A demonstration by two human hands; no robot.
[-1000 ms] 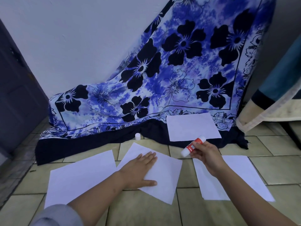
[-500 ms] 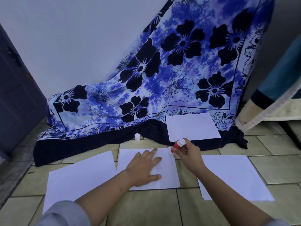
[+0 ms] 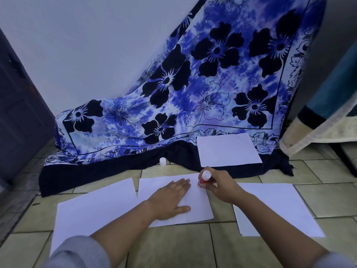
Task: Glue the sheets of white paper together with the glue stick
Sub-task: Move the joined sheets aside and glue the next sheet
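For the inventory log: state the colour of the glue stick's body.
The glue stick is red with a white end; head view.

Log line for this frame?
left hand: flat on middle white paper sheet | right hand: grips red-and-white glue stick, tip at sheet's right edge

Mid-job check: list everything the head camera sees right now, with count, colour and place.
paper: four sheets, white; left sheet, middle sheet and right sheet on the floor, far sheet on the cloth's dark hem
glue stick: one, red with white top end, upright at the middle sheet's far right corner
cap: one, white, on the floor at the cloth's edge
cloth: one, blue with black flowers, draped against the wall
floor: beige tiles
door: one, dark, far left
hanging fabric: one, teal and cream, far right
left hand: flat on the middle sheet
right hand: grip around the glue stick
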